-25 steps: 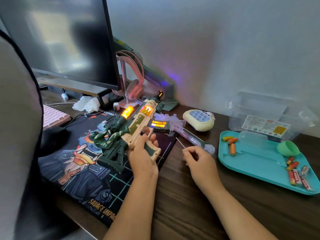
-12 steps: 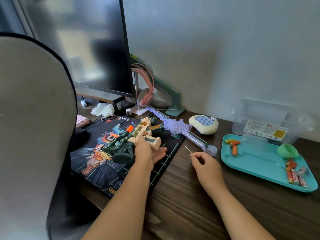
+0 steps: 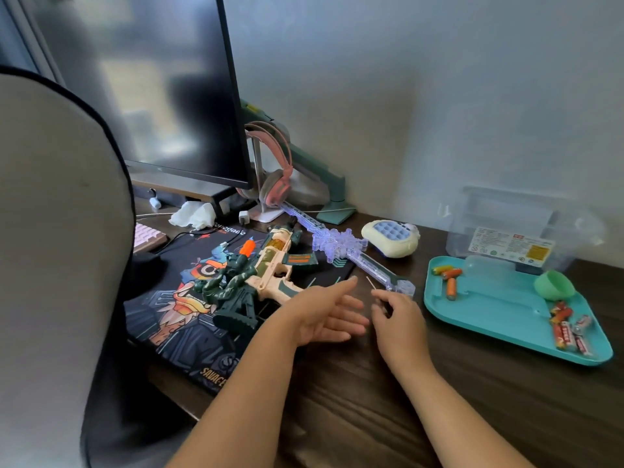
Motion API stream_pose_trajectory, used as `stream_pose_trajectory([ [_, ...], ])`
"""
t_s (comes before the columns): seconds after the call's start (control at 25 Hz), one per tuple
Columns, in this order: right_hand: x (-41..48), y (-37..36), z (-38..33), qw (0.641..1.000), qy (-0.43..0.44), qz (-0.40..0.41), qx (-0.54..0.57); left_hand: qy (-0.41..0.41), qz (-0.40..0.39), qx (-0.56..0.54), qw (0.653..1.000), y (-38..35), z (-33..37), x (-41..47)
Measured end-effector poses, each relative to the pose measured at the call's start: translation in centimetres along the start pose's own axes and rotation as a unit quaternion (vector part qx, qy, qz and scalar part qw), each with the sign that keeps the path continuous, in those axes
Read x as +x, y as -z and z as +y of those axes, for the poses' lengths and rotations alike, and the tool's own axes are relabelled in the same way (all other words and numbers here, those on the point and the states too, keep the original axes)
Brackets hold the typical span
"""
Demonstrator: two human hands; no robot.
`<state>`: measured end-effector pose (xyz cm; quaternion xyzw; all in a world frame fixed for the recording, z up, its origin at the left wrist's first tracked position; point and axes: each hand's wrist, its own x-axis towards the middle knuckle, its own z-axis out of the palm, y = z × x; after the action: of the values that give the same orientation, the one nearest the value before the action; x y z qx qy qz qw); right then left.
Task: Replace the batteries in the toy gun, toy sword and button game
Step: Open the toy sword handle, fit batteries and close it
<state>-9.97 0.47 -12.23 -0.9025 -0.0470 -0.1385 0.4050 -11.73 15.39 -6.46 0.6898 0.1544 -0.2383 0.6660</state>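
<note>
My feed shows only two arms of the person. The left hand and left forearm are bare from the fingertips to where the frame cuts them off at 6 o'clock. The right hand and right forearm are equally bare and run out of frame at 5 o'clock. Both forearms are slim and smooth, widening from narrow wrists. The fingers look slender, but blur on the left ones hides the nails. At 9 o'clock a rounded pale grey shape with dark piping fills the edge; I can't tell whether it is clothing.
</note>
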Motion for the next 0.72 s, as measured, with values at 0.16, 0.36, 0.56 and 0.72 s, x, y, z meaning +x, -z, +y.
stream_pose_trajectory([
  [0.16,-0.3,0.8,0.0,0.982,-0.073,0.113,0.135,-0.058,0.077,-0.142,0.985,-3.5,2.1,4.2],
  [0.36,0.1,2.1,0.6,0.962,-0.031,0.232,0.141,-0.044,0.087,-0.168,0.981,-4.9,3.0,8.4],
  [0.56,1.0,3.4,1.4,0.948,-0.107,0.243,0.177,-0.047,0.186,-0.070,0.979,-5.4,4.3,11.1],
  [0.72,1.6,5.1,2.2,0.962,-0.131,0.236,0.038,-0.069,0.186,-0.044,0.979,-5.6,4.1,12.3],
])
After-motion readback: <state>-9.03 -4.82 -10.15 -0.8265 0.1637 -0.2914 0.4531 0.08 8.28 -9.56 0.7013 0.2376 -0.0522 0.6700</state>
